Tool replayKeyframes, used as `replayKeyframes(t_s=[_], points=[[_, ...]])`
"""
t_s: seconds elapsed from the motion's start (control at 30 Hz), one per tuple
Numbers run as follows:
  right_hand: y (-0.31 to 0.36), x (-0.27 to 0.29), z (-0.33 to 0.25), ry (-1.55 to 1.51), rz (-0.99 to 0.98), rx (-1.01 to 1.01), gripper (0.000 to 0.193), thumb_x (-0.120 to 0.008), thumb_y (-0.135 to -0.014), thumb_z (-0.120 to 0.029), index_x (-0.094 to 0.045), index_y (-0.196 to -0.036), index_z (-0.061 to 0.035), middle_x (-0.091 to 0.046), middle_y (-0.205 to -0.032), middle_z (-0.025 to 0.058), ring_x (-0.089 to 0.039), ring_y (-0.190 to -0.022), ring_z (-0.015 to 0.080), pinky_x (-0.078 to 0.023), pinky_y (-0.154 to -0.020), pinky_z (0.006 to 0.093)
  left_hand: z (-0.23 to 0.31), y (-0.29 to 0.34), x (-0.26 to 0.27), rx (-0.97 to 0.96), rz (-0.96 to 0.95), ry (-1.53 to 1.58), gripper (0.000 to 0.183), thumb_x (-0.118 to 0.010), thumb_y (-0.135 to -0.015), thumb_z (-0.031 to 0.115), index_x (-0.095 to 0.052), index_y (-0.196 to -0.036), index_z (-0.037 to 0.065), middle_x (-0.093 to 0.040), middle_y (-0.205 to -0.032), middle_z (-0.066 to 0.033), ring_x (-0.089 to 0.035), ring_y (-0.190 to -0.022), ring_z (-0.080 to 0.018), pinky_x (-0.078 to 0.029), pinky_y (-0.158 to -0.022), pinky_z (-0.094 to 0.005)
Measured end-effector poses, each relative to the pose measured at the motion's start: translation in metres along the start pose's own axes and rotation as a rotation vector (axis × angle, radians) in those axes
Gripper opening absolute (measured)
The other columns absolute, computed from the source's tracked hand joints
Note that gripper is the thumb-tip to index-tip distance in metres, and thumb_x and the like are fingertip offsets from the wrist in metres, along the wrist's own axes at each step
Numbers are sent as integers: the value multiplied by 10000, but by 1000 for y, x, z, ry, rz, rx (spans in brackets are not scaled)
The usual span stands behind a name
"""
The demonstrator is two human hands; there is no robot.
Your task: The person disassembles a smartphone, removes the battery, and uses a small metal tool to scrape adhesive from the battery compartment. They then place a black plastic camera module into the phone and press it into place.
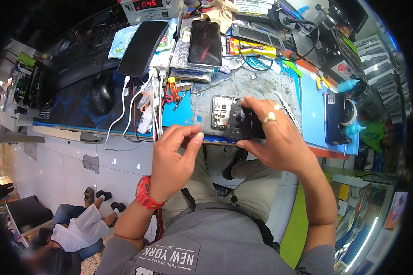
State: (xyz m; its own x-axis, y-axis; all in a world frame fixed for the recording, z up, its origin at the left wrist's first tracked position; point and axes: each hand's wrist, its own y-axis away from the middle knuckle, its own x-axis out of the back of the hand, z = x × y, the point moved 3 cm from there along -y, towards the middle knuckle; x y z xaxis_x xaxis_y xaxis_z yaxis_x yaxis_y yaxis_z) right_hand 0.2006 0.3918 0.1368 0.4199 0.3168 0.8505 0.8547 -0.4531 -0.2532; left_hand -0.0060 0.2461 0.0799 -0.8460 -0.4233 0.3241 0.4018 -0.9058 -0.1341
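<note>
A smartphone with its back off (221, 112) lies on the worn grey work mat (261, 87) at the bench's front edge. Bare circuit board shows at its left end, and black parts cover the rest. My right hand (282, 137), with a ring on one finger, grips the phone's right end between thumb and fingers. Just left of the phone, my left hand (172, 149) is closed in a pinch, thumb tip near the index finger. Whatever it may hold is too small to make out. A red watch (147, 195) is on my left wrist.
Two dark-screened phones (143, 48) (205, 43) lie farther back. White cables (135, 98) hang over the front edge near an orange-handled screwdriver (172, 87). Tweezers (287, 110) lie right of the phone, a black box (337, 119) beyond. A person sits at lower left.
</note>
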Motion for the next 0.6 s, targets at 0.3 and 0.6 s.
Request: replayKeyframes(t_s=[0.3, 0.6], points=[[-42, -13, 19, 29, -114, 101, 903, -925, -822, -146, -464, -1558, 97, -686, -1291, 268, -640, -1171, 466, -532, -1002, 532, 5, -55, 0, -10, -96, -125, 228, -750, -1043, 51, -781, -1235, -68, -737, -991, -99, -682, -798, -102, -554, -734, -279], [-40, -19, 23, 21, -96, 91, 920, -931, -810, -145, -468, -1563, 109, -694, -1226, 261, -647, -1122, 438, -529, -967, 520, 2, -67, -12, 131, -162, -16, 296, -774, -1000, 30, -758, -1268, -96, -780, -997, -110, -679, -756, -92, -550, -695, -274]])
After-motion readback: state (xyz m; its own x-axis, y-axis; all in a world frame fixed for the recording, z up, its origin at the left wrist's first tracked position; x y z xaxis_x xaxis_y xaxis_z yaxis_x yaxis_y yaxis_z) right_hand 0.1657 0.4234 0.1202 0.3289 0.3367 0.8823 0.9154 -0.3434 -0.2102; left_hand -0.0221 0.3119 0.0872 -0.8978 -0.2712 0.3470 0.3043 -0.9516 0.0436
